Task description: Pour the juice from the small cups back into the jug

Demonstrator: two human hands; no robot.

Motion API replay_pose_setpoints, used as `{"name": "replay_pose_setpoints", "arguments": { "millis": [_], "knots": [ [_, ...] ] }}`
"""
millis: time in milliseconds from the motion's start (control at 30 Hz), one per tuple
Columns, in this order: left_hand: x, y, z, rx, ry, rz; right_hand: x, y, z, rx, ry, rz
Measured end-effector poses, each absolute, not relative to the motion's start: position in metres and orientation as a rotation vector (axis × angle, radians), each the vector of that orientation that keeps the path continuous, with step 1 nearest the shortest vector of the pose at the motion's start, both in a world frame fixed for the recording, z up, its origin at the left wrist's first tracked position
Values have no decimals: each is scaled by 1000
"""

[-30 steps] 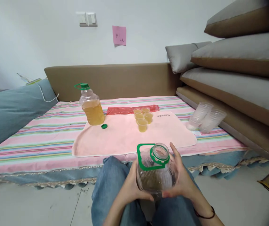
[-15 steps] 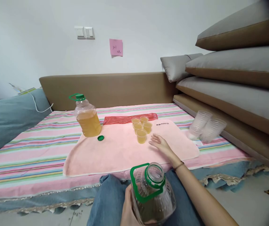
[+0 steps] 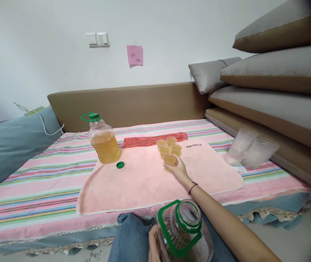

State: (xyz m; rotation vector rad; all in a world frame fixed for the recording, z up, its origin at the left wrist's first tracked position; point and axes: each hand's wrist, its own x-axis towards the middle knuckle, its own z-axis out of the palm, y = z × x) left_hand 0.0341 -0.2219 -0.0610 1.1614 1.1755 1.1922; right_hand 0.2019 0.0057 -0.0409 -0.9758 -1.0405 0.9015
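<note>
My right hand [image 3: 178, 168] has its fingers wrapped round the nearest small plastic cup [image 3: 169, 159], which contains yellow liquid. Just behind it stand several like cups [image 3: 164, 150], grouped on a pink mat. Low in the view, my left hand [image 3: 153, 243] grips the side of a clear plastic jug [image 3: 184, 238] held at my lap. This jug has an uncapped mouth and a green carrying handle [image 3: 169, 243]. Its lower part is cut off by the frame edge.
A capped jug of yellow liquid [image 3: 105, 147] stands at left, beside a loose green cap [image 3: 120, 165]. Red plastic film [image 3: 141, 141] lies behind the cups. Stacked clear cups [image 3: 261, 153] lie at right near piled cushions [image 3: 275, 105]. The pink mat [image 3: 133, 193] covers a striped bedsheet.
My right hand has moved left from beside the nearest cup and closed on it. My left hand still holds the jug. The whole view has shifted slightly.
</note>
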Motion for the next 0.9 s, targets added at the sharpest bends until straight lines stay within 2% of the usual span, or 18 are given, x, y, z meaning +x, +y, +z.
{"name": "replay_pose_setpoints", "arguments": {
  "millis": [233,500,900],
  "knots": [
    [49,-232,-74,1017,1028,1355,205,-4,-29,-981,-1025,866],
    [55,-236,-63,953,1058,1322,233,-49,19,-995,-1094,815],
    [43,-241,-42,1209,1162,1299,290,-133,84,-983,-1310,771]
  ]
}}
